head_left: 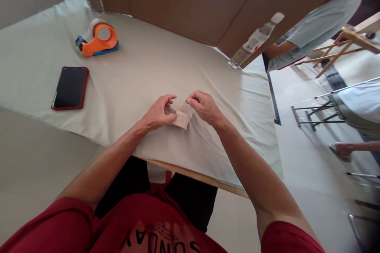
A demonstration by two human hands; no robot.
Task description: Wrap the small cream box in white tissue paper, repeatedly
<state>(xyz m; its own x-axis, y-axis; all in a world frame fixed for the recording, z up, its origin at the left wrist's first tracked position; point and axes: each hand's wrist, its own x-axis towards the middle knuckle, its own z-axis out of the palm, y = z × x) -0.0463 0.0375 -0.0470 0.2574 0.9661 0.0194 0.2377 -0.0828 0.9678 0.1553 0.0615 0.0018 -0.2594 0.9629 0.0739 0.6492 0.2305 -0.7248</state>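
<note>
A small, pale, flat packet (pixel 181 119) with a fine printed or textured face is low over the cloth in front of me. The thumb of my left hand (pixel 157 114) presses on its left edge, while the index finger reaches out above it. Clear plastic film (pixel 187 108) seems to stand up from the packet's upper right side. Just right of it, my right hand (pixel 205 106) is closed in a pinch at the film; its exact hold is hard to make out.
A pale cloth covers the table (pixel 142 67). An orange tape dispenser (pixel 102 41) and a red-cased phone (pixel 70 88) lie left. Water bottles (pixel 255 41) stand against a brown cardboard panel (pixel 184 0). People sit beyond the right edge, near a folding stool (pixel 319 114).
</note>
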